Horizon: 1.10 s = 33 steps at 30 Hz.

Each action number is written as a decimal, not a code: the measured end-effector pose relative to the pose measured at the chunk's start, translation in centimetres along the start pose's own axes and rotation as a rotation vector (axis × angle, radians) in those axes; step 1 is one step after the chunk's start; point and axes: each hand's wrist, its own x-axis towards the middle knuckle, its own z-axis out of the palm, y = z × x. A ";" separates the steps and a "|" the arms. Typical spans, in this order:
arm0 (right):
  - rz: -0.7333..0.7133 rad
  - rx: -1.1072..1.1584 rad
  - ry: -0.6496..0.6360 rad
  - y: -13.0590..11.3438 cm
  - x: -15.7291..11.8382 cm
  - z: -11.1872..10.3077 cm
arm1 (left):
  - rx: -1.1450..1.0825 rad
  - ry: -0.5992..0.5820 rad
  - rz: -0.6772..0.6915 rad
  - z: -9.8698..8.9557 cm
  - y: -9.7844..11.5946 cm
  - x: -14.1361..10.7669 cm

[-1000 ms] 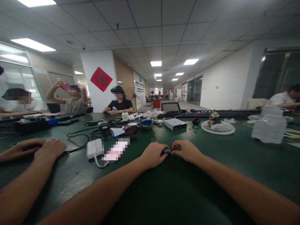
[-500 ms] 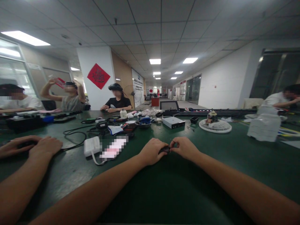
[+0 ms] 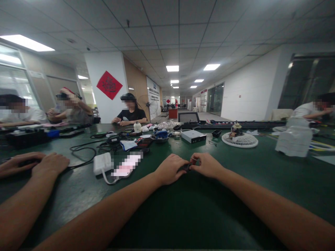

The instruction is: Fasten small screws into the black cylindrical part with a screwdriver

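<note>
Above the green tabletop, near the middle of the view, my left hand pinches a small dark object between thumb and fingers. Most of that object is hidden by the fingers, and its kind cannot be made out. From the right, my right hand meets it with thumb and forefinger bent together at its right end. The two hands almost touch around it. Left of my hands lie a white box-shaped adapter with a white cable and a blurred-out pinkish item.
A co-worker's hands rest on a dark thing at the left. Farther back are black cables, a silver box-shaped drive, a white fan grille with a motor on it, and a white plastic-wrapped thing. Several people sit around.
My right fingers have shifted slightly against the small dark object, which now sits a little differently between my hands. In the background, a person at the left has lowered their raised arms.
</note>
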 end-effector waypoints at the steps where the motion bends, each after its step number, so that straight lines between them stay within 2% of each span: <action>1: -0.003 0.004 -0.004 0.0 0.0 0.1 | -0.003 -0.001 0.005 0.0 0.0 0.0; 10: -0.037 -0.022 -0.038 0.3 0.2 0.8 | 0.006 -0.053 -0.005 0.0 0.2 0.2; 18: 0.004 -0.019 -0.094 0.0 0.2 0.6 | 0.070 -0.020 -0.124 0.4 0.3 0.3; 30: 0.110 -0.098 0.025 1.6 0.8 0.8 | 0.114 0.000 -0.223 0.8 0.1 0.3; 33: 0.115 -0.102 0.032 1.9 0.9 0.8 | 0.122 0.021 -0.311 1.0 0.0 0.3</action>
